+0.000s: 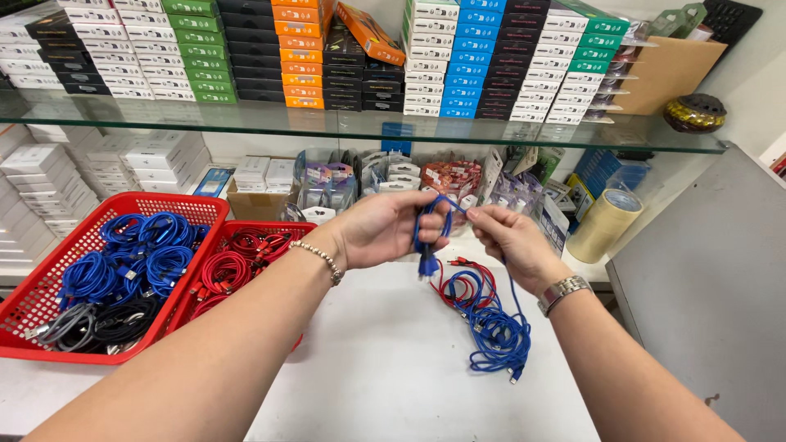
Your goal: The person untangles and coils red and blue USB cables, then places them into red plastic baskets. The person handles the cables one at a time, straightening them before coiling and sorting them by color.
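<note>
Blue braided cable [498,331], looped between both hands: left hand [385,227] fingers closed around the coil, right hand [512,237] pinching one strand above the white table [385,360].

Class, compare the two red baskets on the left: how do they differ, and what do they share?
The nearer basket is larger and holds blue, grey and black cable coils; the farther basket is smaller and holds only red coils. The nearer one sits leftmost; the farther is partly hidden by the left forearm. Both are red mesh plastic.
</note>
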